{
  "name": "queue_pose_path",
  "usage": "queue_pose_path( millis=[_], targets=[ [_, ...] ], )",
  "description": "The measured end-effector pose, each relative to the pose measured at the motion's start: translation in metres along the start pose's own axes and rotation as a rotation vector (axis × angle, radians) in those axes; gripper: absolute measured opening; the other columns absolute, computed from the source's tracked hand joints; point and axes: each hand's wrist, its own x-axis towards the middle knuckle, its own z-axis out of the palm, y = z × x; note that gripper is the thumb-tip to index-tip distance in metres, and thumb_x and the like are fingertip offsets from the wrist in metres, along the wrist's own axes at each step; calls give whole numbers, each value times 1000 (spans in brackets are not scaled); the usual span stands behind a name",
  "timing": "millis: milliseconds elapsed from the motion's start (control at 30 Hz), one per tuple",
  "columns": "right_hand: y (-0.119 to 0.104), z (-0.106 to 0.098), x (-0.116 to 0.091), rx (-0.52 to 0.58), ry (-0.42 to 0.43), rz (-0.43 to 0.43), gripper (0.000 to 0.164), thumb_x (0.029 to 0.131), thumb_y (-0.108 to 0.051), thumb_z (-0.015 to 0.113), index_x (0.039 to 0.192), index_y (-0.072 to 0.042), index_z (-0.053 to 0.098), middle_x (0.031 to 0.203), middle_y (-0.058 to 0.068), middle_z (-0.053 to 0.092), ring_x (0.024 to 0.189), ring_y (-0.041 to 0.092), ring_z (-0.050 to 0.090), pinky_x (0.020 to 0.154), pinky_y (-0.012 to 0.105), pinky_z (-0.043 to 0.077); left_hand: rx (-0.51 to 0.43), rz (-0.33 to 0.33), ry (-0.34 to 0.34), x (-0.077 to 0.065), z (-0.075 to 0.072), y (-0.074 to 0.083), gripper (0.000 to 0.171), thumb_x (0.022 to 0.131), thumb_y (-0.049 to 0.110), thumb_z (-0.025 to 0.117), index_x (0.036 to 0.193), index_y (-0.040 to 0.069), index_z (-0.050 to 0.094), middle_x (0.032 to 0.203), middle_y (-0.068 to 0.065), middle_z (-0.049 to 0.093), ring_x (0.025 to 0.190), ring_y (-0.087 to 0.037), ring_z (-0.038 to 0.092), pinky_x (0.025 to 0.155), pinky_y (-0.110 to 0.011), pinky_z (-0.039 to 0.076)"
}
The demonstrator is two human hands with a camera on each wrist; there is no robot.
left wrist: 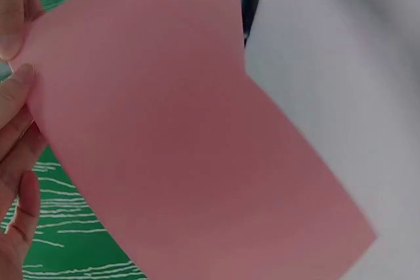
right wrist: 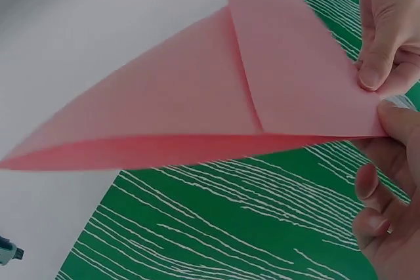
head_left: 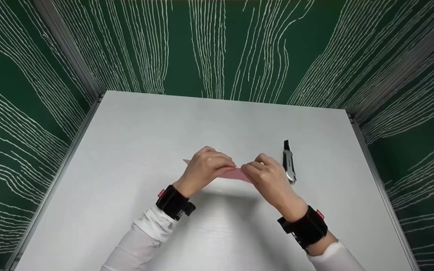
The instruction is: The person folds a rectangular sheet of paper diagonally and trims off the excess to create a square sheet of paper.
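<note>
A sheet of pink paper (head_left: 234,174) is held up above the white table, seen nearly edge-on from the head. My left hand (head_left: 205,167) pinches its upper edge between thumb and fingers. Close beside it, my right hand (head_left: 269,176) pinches the same edge. Seen from the right wrist, the pink paper (right wrist: 302,63) has a flap folded over, and its lower edge gapes between two layers. From the left wrist, the paper (left wrist: 177,122) shows a broad smooth face with a notch-like corner on its right side.
A utility knife (head_left: 288,162) with a grey and black handle lies on the white table (head_left: 156,124), just right of my right hand. Green walls (head_left: 179,45) with white wavy lines stand behind and at both sides. Metal frame posts (head_left: 74,47) rise at the far corners.
</note>
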Motion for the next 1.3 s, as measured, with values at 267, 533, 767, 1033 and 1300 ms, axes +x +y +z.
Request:
queue_pose_path(
  millis=[267,533,767,1033,1300],
  targets=[
    [2,-15,-3,1,35,-8,4,81,-12,72,79,-15,70,68,-7,68,67,13,47,58,23,40,10,-26,53,-24,-3,-29,10,80,27,71,85,20,76,85,10,74,80,-2,68,78,-23,48],
    [14,-32,-10,44,75,34,9,77,-6,75,79,-14,71,68,-6,67,68,13,45,59,22,36,14,-136,91,-46,-12,-58,9,80,25,72,85,18,75,85,7,74,82,-6,68,77,-24,49],
    [21,-34,-19,109,114,82,11,75,-2,75,77,-12,72,68,-3,67,68,15,45,62,23,37,24,-156,102,-50,-18,-65,8,80,24,72,85,18,74,86,6,74,83,-6,68,78,-24,48],
    [36,-54,-24,92,127,166,16,73,4,75,82,-9,74,71,1,71,70,15,50,61,21,41,89,-230,136,-64,-35,-84,9,79,22,73,87,16,74,88,3,74,83,-11,68,79,-29,50],
    [47,-69,-24,87,147,235,13,74,1,75,82,-9,74,74,3,72,70,15,50,60,19,40,81,-341,199,-71,-44,-80,17,81,26,71,95,16,74,94,4,73,90,-12,68,81,-29,50]
  ],
)
